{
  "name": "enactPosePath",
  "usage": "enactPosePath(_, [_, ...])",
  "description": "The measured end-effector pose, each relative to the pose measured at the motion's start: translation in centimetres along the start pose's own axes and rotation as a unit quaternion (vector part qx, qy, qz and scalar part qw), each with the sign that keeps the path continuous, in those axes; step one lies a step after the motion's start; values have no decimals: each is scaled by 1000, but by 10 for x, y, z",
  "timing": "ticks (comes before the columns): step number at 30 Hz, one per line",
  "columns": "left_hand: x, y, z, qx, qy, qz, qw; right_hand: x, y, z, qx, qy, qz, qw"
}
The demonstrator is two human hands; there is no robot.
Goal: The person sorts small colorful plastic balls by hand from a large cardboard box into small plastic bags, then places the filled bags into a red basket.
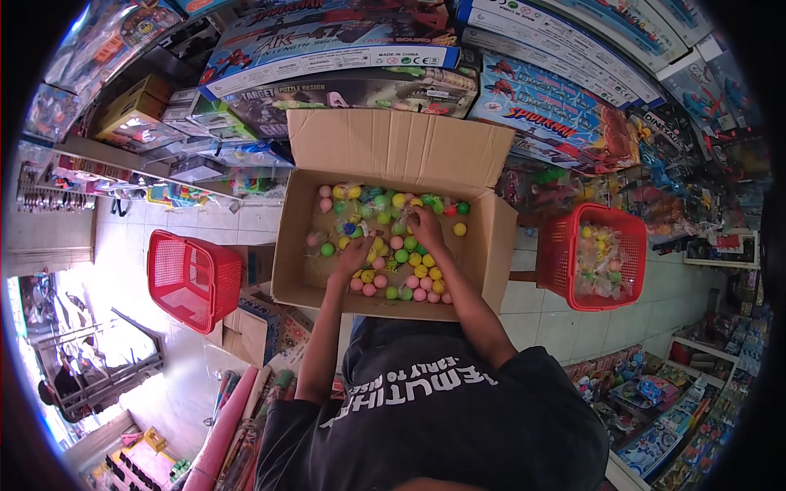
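Observation:
An open cardboard box stands in front of me, with pink, yellow and green balls loose inside. Clear plastic bags lie among the balls toward the middle and far side. Both my hands reach into the box. My left hand is left of the middle, its fingers curled together low over the balls; what they hold, if anything, is too small to name. My right hand is farther in, its fingertips pinched beside the clear plastic. Whatever sits between those fingertips is hard to see.
To the right, a red basket holds clear bags of coloured balls. Another red basket stands at the left. Toy boxes are stacked behind the cardboard box. Rolled material stands at lower left, and packaged toys lie at lower right.

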State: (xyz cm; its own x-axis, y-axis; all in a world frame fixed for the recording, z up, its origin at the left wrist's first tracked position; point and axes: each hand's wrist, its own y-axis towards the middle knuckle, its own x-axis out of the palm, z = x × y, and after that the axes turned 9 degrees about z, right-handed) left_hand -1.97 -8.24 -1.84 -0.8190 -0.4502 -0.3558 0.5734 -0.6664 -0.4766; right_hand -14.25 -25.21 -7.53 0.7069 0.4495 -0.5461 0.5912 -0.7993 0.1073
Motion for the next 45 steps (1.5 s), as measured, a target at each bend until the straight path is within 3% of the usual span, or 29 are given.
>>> enactPosePath(2, [1,1,0,44,-39,-4,998,-6,2,10,23,17,-8,1000])
enactPosePath(6, [2,3,0,30,-18,9,999,-21,0,19,122,116,-62,984])
enactPosePath(10, [4,3,1,44,-38,8,998,-37,-6,9,102,131,-34,986])
enactPosePath(12, [11,7,-7,63,-60,4,996,-45,-10,-1,189,218,-12,957])
enactPosePath(16, [17,15,-14,124,-168,6,978,-68,-16,-47,247,305,3,920])
enactPosePath(18, [12,10,-4,129,-181,-12,975,-76,-21,-65,266,358,-63,893])
enactPosePath(20, [8,-1,14,-5,-344,-90,934,-88,-26,-98,272,353,-70,893])
enactPosePath(21, [8,-5,18,-2,-343,-98,934,-91,-29,-109,278,348,-83,892])
enactPosePath(23, [8,-12,25,-108,-405,-171,892,-87,-35,-109,272,373,-82,883])
enactPosePath(26, [11,-25,30,-125,-424,-192,876,-82,-45,-124,267,405,-71,872])
enactPosePath(30, [8,-40,30,-102,-466,-280,833,-88,-60,-156,253,417,-78,870])
enactPosePath(32, [7,-45,27,-94,-418,-272,862,-85,-71,-154,235,402,-66,883])
enactPosePath(39, [2,-73,44,-75,-442,-299,843,-104,-106,-169,208,368,-30,906])
enactPosePath(42, [7,-83,47,-36,-414,-279,866,-120,-125,-175,268,339,-60,900])
enactPosePath(45, [15,-88,51,48,-379,-250,890,-114,-145,-159,219,279,-23,935])
